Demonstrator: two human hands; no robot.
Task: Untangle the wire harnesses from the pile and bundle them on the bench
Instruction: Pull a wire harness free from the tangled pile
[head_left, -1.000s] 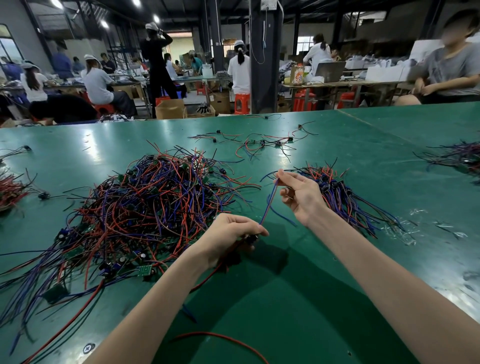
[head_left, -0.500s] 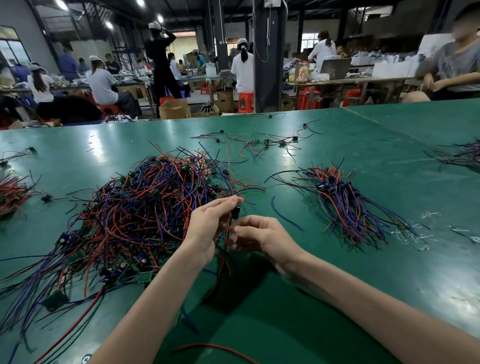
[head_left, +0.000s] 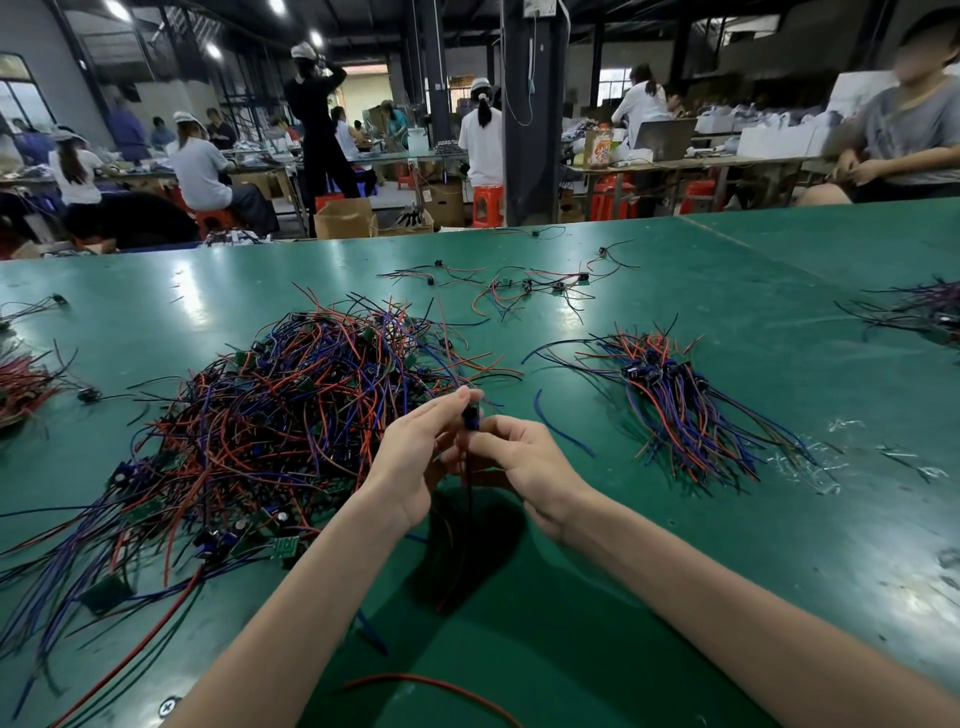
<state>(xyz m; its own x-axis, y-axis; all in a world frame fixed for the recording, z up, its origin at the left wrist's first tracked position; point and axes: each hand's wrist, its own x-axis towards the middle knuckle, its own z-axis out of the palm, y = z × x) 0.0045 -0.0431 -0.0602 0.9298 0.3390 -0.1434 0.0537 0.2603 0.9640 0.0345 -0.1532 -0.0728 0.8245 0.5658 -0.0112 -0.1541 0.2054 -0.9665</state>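
6 o'clock, nearest: loose red wire (head_left: 431, 685) on the green bench top (head_left: 675, 597). Centre: your left hand (head_left: 415, 462) and right hand (head_left: 524, 467) are close together. Left fingertips pinch a small dark blue connector harness (head_left: 471, 415); right fingers curl on its hanging leads, probably lifted so they drop clear of the heap. 9 o'clock: tangled red, blue and black wire pile (head_left: 270, 431), crowding your left wrist. 2 o'clock: sorted harness bundle (head_left: 685, 410), with one stray blue wire (head_left: 561, 431) lying between. 12 o'clock, far: scattered harnesses (head_left: 519, 285).

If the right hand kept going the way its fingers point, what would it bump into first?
Probably the left hand. The right hand points left toward it, with only the dark harness they both hold between them. Depth is hard to judge, but they look almost touching.
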